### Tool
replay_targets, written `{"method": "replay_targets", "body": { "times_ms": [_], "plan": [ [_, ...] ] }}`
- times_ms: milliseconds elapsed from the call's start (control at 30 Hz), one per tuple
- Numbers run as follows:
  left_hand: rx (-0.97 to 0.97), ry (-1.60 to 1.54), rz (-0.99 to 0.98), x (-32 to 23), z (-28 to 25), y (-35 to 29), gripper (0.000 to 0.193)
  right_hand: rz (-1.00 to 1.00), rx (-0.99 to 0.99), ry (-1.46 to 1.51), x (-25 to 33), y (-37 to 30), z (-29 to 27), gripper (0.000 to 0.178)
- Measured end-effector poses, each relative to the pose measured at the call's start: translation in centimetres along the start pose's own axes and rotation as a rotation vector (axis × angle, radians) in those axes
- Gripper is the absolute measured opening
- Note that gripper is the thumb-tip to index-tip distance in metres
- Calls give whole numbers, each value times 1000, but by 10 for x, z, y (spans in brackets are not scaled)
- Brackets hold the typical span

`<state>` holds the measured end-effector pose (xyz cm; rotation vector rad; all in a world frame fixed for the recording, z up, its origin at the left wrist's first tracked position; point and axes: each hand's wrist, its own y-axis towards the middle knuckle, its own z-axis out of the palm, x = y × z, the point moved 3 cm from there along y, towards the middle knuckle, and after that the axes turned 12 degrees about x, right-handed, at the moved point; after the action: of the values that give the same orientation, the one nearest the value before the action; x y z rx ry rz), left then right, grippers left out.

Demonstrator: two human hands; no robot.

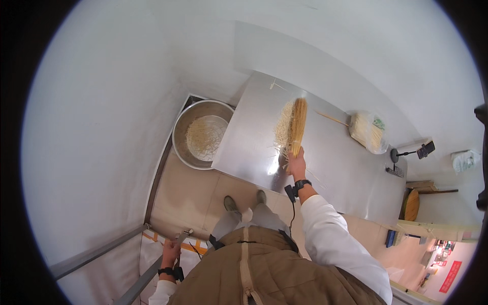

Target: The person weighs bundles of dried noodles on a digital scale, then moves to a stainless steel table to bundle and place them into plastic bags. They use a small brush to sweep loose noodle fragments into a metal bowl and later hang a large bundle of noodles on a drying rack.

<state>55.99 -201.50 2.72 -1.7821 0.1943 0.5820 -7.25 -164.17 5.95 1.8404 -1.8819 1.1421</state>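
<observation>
My right hand (296,164) is closed round the handle of a straw hand broom (299,122), which lies over the metal table. Its bristles point away from me, against a heap of pale, thin, noodle-like pieces (283,127) on their left. At the lower left, away from the table, my left hand (171,252) is closed on a narrow grey flat tool (183,237) with a pale tip; its exact kind is unclear. A wide metal basin (179,137) stands on the floor at the table's left end, with similar pale pieces inside.
The steel table (244,147) runs along the wall. Toward its right end are a clear bag of pale sticks (367,133), a thin wooden stick (333,119) and a phone on a stand (425,149). Grey metal rails (99,252) cross the lower left. A round wooden board (410,205) leans beyond the table.
</observation>
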Motion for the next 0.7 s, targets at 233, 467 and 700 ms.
{"method": "replay_targets", "body": {
  "times_ms": [233, 467, 700],
  "plan": [
    [-51, -287, -159, 72, 56, -57, 35, 60, -141, 91, 19, 79, 2, 69],
    [-121, -383, -94, 121, 130, -88, 41, -38, 144, -69, 104, 116, 86, 65],
    [-130, -430, -174, 96, 153, -99, 48, -220, 354, -248, 198, 98, 119, 64]
  ]
}}
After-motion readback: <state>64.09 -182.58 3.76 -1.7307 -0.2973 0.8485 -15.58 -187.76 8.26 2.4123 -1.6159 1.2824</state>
